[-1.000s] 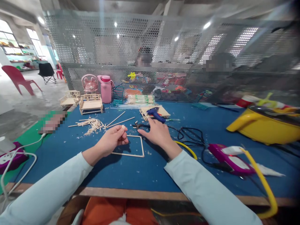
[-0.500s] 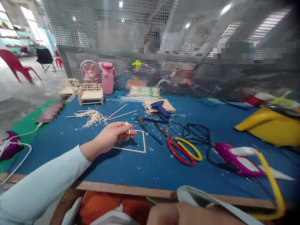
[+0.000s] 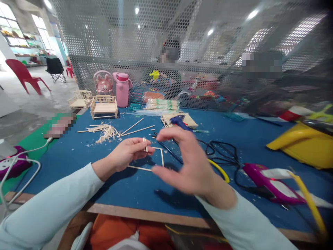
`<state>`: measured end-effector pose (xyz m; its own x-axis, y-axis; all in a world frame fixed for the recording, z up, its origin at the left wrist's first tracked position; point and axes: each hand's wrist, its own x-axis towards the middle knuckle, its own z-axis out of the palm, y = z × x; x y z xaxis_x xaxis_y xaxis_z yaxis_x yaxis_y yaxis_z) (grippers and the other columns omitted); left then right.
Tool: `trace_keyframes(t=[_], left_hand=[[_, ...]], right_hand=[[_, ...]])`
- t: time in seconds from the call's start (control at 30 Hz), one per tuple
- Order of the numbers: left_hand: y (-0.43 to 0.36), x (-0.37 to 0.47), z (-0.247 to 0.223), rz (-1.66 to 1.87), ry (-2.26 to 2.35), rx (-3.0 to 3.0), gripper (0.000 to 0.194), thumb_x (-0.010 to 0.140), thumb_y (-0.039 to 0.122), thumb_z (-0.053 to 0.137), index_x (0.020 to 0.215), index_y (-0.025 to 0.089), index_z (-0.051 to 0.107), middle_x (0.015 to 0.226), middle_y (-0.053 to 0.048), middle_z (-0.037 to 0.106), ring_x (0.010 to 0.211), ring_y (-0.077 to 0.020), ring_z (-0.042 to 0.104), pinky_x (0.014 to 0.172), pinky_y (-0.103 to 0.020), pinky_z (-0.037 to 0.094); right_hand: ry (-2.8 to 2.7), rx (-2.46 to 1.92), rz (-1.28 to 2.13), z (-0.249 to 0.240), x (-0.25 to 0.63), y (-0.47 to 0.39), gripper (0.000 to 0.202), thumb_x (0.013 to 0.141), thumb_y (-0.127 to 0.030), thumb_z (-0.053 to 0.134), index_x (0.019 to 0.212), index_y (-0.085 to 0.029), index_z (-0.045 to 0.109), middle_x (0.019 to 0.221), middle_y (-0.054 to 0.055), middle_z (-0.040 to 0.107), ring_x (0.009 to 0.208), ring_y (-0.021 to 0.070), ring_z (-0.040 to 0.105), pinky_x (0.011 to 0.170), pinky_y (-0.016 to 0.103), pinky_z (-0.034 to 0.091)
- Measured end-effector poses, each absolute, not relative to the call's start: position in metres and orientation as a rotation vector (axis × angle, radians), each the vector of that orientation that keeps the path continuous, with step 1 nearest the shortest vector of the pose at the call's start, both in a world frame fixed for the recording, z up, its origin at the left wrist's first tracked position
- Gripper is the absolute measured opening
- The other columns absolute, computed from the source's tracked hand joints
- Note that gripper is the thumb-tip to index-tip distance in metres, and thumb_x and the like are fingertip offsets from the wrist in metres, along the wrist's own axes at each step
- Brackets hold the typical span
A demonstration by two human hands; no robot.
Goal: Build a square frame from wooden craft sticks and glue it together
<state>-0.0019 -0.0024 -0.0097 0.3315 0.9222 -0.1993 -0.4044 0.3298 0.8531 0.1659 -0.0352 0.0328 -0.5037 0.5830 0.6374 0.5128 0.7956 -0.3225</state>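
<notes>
My left hand is closed in a pinch on short wooden sticks, held above the table; how many I cannot tell. Under and beside it lies a thin rectangular stick frame, partly covered by the hands. My right hand, slightly blurred, hovers to the right with thumb and fingers wide apart and nothing between them. It hides most of the scissors, whose yellow handle shows past the wrist. Pliers with dark blue handles lie partly behind its fingers.
A pile of sticks and scraps lies at left. Behind are small wooden model beds, a pink bottle and a blue glue gun on a stick piece. A purple power strip and black cable occupy the right. A mesh panel borders the back.
My right hand has risen from the table's front edge to over the scissors, its fingers spread. My left hand keeps its pinch on the sticks. The view has shifted slightly.
</notes>
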Motion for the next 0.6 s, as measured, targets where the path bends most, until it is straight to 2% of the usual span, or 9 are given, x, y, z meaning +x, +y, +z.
trace_keyframes(t=[0.07,0.23,0.47,0.6], left_hand=[[-0.003,-0.003,-0.009,0.996,0.768,0.797,0.022,0.068,0.026,0.072,0.08,0.011,0.062,0.073,-0.006,0.069,0.068,-0.0128,0.064,0.067,-0.023,0.046],[-0.004,-0.003,-0.009,0.969,0.721,0.834,0.026,0.064,0.027,0.075,0.081,0.011,0.063,0.069,-0.006,0.069,0.066,-0.0141,0.064,0.073,-0.027,0.047],[-0.005,-0.003,-0.014,0.951,0.738,0.926,0.03,0.063,0.032,0.075,0.082,0.012,0.065,0.071,-0.005,0.069,0.068,-0.0138,0.064,0.072,-0.026,0.046],[-0.005,-0.004,-0.014,0.944,0.808,1.067,0.032,0.062,0.035,0.075,0.084,0.013,0.068,0.078,-0.005,0.07,0.075,-0.0131,0.063,0.075,-0.023,0.044]], right_hand=[[-2.209,-0.826,0.187,0.021,0.169,-0.008,0.056,0.066,-0.033,0.069,0.114,-0.02,0.043,0.099,0.007,0.056,0.089,0.0203,0.056,0.079,0.035,0.047],[-2.209,-0.923,0.285,0.0,0.169,0.009,0.052,0.067,-0.029,0.07,0.113,-0.02,0.045,0.094,0.004,0.059,0.087,0.0183,0.056,0.08,0.033,0.044],[-2.212,-0.906,0.226,-0.001,0.168,0.005,0.045,0.07,-0.036,0.068,0.109,-0.02,0.052,0.089,0.004,0.062,0.087,0.0194,0.058,0.083,0.034,0.041],[-2.234,-0.86,0.202,-0.005,0.167,0.007,0.04,0.075,-0.036,0.064,0.11,-0.018,0.055,0.089,0.005,0.065,0.087,0.0189,0.058,0.083,0.034,0.041]])
